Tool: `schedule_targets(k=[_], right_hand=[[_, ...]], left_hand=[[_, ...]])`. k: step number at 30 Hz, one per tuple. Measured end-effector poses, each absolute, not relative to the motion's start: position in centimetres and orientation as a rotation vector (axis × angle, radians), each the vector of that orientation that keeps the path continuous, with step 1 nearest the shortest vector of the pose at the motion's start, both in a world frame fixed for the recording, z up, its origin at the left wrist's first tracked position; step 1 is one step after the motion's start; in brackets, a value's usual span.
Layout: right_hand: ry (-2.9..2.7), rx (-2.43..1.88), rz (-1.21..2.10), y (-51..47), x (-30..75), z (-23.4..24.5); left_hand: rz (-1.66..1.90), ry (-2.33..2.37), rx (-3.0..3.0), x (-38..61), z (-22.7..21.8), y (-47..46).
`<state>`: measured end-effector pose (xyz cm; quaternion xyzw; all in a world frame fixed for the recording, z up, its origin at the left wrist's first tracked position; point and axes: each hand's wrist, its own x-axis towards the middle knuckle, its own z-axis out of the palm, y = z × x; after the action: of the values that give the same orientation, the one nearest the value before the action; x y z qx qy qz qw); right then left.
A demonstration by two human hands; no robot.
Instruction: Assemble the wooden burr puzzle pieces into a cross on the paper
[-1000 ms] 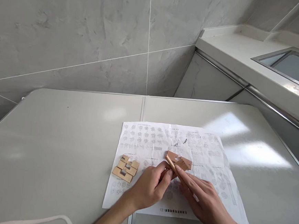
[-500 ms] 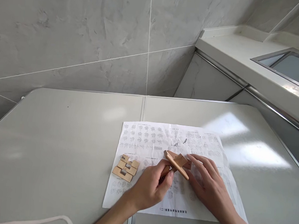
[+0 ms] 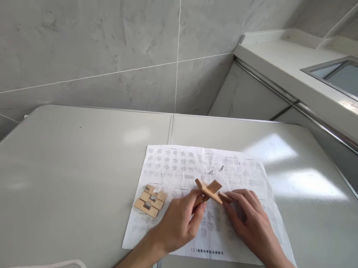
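The left hand (image 3: 178, 220) grips crossed wooden pieces (image 3: 209, 191), seemingly for steadiness, while the right hand (image 3: 253, 216) pinches a separate piece (image 3: 225, 196) beside them.

Black "3" (image 3: 147, 189) on a wooden piece (image 3: 151, 187), paper sheet's (image 3: 234, 254) small print illegible

Bright and cool overall, fairly even across the table (image 3: 71, 162). Brightest on its right half, in two patches of washed-out glare; fainter on the left, in hazy pale smears. Probably lit from the right, though hard to judge from reflections alone. Dimmer up the grey wall (image 3: 112, 42), darker on the panels (image 3: 336, 140) below the white counter (image 3: 275, 50). Reasonably crisp around the left hand (image 3: 180, 221) and right hand (image 3: 251, 216); too soft to read in the sheet's (image 3: 212, 221) small print. Stretched and splayed toward the edges.
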<state>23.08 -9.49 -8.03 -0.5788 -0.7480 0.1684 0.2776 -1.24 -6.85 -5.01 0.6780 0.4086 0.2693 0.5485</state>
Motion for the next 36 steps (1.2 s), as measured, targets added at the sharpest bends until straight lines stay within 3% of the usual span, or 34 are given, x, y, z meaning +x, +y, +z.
schedule_targets(k=[10,15,23,36], right_hand=[[-1.696,-1.665,0.505,-9.7,23.5,-7.1],[-1.284,-1.687,1.000,-10.2,24.0,-5.9],[-1.082,-1.138,1.633,-11.4,23.9,-6.5],[-1.119,-1.083,1.718,-12.7,22.2,-6.3]], left_hand=[[0.629,1.000,1.666,-1.1,-5.5,-7.1],[0.673,1.004,1.711,-1.2,-5.6,-7.2],[0.751,1.056,1.909,-0.9,-6.3,-7.5],[0.820,1.071,2.332,-0.2,-7.3,-7.9]])
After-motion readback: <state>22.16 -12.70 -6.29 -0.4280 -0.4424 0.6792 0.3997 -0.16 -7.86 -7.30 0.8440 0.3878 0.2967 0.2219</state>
